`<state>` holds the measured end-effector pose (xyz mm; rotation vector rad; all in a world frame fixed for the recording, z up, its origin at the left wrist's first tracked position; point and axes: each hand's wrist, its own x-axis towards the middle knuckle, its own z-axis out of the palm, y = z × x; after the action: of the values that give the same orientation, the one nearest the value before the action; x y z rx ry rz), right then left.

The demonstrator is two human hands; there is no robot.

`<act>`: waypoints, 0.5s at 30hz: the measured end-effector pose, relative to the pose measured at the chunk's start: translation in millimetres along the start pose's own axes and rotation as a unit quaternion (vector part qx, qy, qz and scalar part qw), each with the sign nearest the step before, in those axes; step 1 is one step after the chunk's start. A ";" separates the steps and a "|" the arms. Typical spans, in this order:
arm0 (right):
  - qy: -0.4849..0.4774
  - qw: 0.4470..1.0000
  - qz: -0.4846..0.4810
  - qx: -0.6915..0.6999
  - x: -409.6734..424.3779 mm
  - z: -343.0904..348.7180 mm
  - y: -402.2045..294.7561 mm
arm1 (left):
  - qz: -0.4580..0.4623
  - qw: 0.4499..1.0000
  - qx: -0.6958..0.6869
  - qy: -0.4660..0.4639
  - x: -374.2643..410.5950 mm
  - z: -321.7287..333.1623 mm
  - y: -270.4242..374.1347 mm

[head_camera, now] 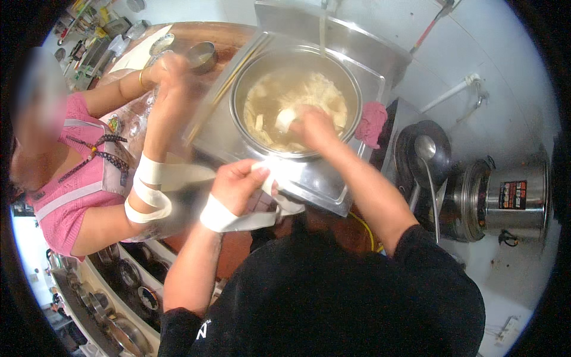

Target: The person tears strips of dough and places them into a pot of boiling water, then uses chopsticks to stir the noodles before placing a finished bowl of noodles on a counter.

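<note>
A large steel pot (234, 114) of steaming, cloudy liquid holds wide pale strips of dough, perhaps noodles. My right hand (314, 127) is over the pot's near part, its fingertips by a pale piece; blur hides whether they grip it. My left hand (238, 178), in front of the pot, pinches a long white dough strip (256, 221). The strip loops round my left wrist and trails to the right. At left, a co-worker in pink has a similar strip (149, 196) wrapped round a forearm, with a band stretching towards my left hand.
Long wooden chopsticks (227, 89) lie on the steel stove top left of the pot. A pink cloth (372, 125) touches the pot's right side. Farther right are a black wok (401, 138) with a ladle (426, 147) and a steel pot (517, 223). A metal bowl (202, 58) stands on the wooden table.
</note>
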<state>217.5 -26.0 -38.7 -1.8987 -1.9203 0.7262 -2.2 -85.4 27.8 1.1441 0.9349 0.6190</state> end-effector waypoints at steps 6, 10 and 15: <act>-0.188 0.931 -0.186 0.253 -70.1 3.3 -45.5 | 0.093 0.987 0.123 0.037 -9.1 -5.5 1.0; -0.083 0.874 -0.186 0.441 -79.9 10.9 -71.3 | 0.057 0.995 -0.061 0.062 -10.0 12.9 10.5; 0.135 0.893 -0.387 0.184 -58.7 -13.3 -68.3 | -0.013 0.991 0.123 -0.052 -11.7 -12.8 -1.1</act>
<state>172.0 -80.9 17.9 -0.8312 -1.9457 0.4804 -19.2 -89.1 28.7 1.3685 0.9541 0.4252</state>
